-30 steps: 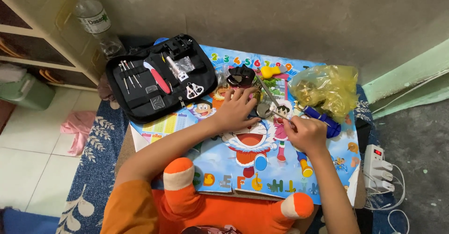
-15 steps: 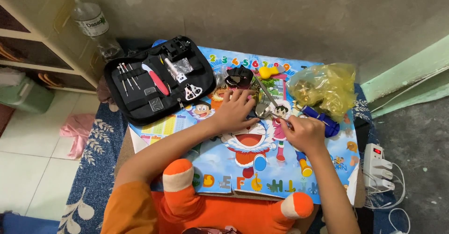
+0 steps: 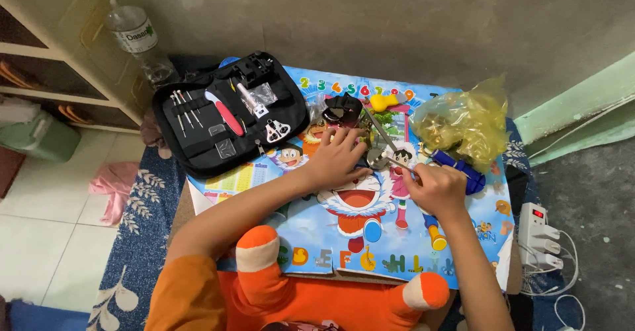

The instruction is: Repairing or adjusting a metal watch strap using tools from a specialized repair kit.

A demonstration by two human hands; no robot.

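Observation:
My left hand [image 3: 336, 158] lies on the cartoon play mat [image 3: 370, 251], its fingertips pinning a small round metal piece [image 3: 378, 160] against the mat. My right hand [image 3: 436, 189] grips a thin metal tool [image 3: 399, 164], and the tool's tip touches that piece. A black watch [image 3: 342, 109] and a long metal tool [image 3: 378, 131] lie just beyond my left hand. By my right hand a blue-handled tool [image 3: 463, 169] rests on the mat.
An open black tool case [image 3: 225, 116] holding several small tools sits at the mat's back left. A crumpled yellow plastic bag [image 3: 463, 123] is at the back right. A plastic bottle [image 3: 135, 40] stands by the shelf, and a white power strip [image 3: 539, 238] lies on the floor to the right. An orange plush toy [image 3: 264, 265] is in my lap.
Both hands stay on the small metal piece with almost no movement. Only the view has shifted slightly.

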